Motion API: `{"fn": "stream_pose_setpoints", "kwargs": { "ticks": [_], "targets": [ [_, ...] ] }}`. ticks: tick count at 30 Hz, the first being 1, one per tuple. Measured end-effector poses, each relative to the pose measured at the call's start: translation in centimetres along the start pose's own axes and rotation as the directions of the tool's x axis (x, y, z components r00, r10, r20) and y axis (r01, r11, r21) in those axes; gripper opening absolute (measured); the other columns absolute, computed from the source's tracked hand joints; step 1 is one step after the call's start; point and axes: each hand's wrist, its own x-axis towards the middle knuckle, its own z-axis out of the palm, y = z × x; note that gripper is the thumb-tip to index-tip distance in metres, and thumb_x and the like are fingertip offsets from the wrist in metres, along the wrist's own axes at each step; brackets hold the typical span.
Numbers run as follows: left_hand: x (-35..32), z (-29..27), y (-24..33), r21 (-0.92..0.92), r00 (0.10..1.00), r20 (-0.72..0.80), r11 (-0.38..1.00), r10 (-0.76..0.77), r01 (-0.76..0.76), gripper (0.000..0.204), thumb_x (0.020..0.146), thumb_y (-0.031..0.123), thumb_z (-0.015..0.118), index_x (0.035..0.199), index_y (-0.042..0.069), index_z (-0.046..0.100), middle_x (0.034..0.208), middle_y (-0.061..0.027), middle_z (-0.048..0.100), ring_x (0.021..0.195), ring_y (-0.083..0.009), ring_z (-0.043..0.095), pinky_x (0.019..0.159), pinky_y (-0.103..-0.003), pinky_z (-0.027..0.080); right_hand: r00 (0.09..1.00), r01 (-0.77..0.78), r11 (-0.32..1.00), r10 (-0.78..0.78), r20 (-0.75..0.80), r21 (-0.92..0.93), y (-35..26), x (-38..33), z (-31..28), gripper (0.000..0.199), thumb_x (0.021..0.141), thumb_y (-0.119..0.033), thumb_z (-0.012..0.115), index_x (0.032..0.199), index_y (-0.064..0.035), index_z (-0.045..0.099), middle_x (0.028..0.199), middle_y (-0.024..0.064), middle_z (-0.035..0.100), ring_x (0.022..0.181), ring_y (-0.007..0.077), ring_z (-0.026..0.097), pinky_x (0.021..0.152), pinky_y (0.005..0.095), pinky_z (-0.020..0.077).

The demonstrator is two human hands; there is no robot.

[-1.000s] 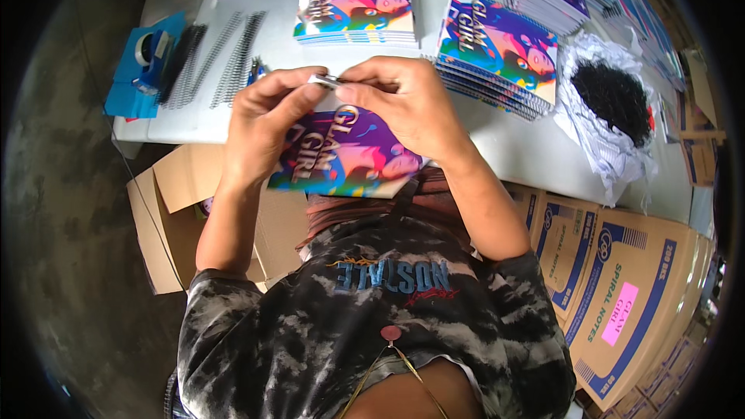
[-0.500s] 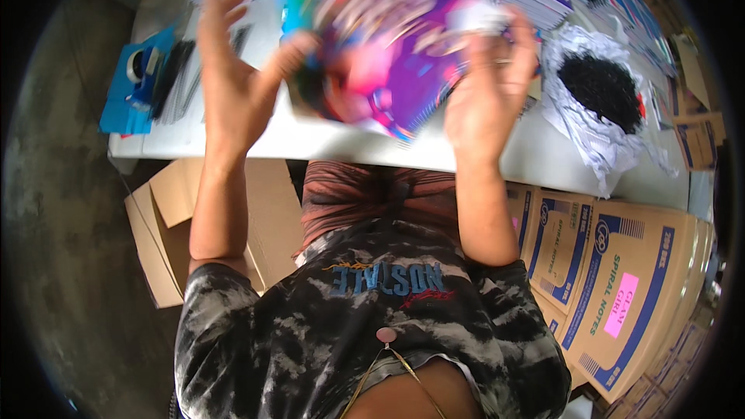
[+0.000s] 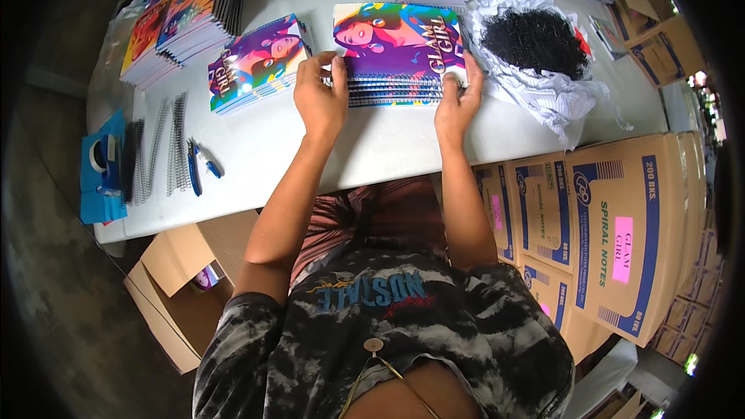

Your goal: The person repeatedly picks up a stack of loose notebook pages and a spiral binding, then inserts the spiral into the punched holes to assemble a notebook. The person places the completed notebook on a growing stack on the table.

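Note:
A stack of spiral notebooks (image 3: 396,58) with a purple, brightly coloured cover lies on the table, its wire bindings toward me. My left hand (image 3: 320,102) grips its near left corner, fingers bent and thumb on the edge. At the opposite end, my right hand (image 3: 459,101) closes around the right edge, thumb over the top cover. Just left of my left hand sits a second stack of similar notebooks (image 3: 264,62), turned at an angle.
Black wire bits (image 3: 535,43) lie in crumpled white wrapping (image 3: 516,101) at right. Loose wire coils (image 3: 159,151), blue-handled pliers (image 3: 202,164) and a tape roll (image 3: 99,157) sit at left. Taller notebook stacks (image 3: 190,12) stand behind. Cardboard boxes (image 3: 621,233) flank the table below.
The blurred notebooks that were in the air between my hands now rest squared on the table. My left hand, spread before, has closed on the stack. The view has shifted.

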Motion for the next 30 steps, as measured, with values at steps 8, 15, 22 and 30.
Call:
{"fn": "stream_pose_setpoints", "kwargs": {
  "ticks": [8, 15, 22, 30],
  "targets": [
    [3.2, -5.1, -2.6, 0.284, 0.962, 0.107, 0.92, 0.25, -0.271, 0.034, 0.074, 0.01, 0.06, 0.108, 0.005, 0.057, 0.103, -0.0142, 0.059, 0.099, -0.0311, 0.052, 0.087, -0.039, 0.04, 1.0, -0.019, 0.999, 0.02, 0.007, -0.038, 0.2, 0.8, -0.6, 0.056, 0.077, -0.015, 0.071, 0.121, 0.0059, 0.043, 0.111, 0.0182, 0.056, 0.101, 0.0251, 0.055, 0.091, 0.0344, 0.0403],
    [3.4, -11.1, -9.5, 0.55, 0.916, 0.337, 0.743, 0.22, -0.381, 0.033, 0.08, 0.013, 0.058, 0.113, 0.009, 0.059, 0.112, -0.0102, 0.06, 0.103, -0.0261, 0.056, 0.088, -0.034, 0.043, 0.986, 0.132, 0.926, -0.158, -0.046, -0.352, -3.4, 0.3, 0.2, 0.053, 0.08, -0.014, 0.065, 0.122, 0.0056, 0.04, 0.118, 0.0184, 0.047, 0.11, 0.0252, 0.043, 0.094, 0.0381, 0.0325],
    [1.1, -16.4, -0.1, -0.729, 0.993, 0.071, 0.674, -0.096, 0.117, 0.024, 0.09, 0.012, 0.052, 0.111, -0.001, 0.053, 0.091, -0.0031, 0.059, 0.082, -0.0074, 0.054, 0.077, -0.021, 0.043, 0.588, -0.809, 0.284, 0.371, 0.719, 0.516, -12.0, -5.9, 4.5, 0.063, 0.082, -0.019, 0.066, 0.132, -0.007, 0.029, 0.121, 0.0113, 0.048, 0.111, 0.0174, 0.045, 0.094, 0.0334, 0.0354],
    [1.7, -21.0, -3.6, -0.149, 0.98, -0.101, 0.977, -0.172, 0.156, 0.038, 0.083, 0.01, 0.056, 0.12, 0.001, 0.048, 0.107, -0.0103, 0.059, 0.091, -0.0193, 0.057, 0.081, -0.03, 0.046, 0.728, -0.476, 0.759, 0.056, 0.683, 0.445, -10.2, -3.1, 3.2, 0.011, 0.078, -0.006, 0.068, 0.085, -0.0002, 0.063, 0.078, 0.0008, 0.062, 0.07, 0.0074, 0.055, 0.065, 0.0224, 0.0447]
  ]
}}
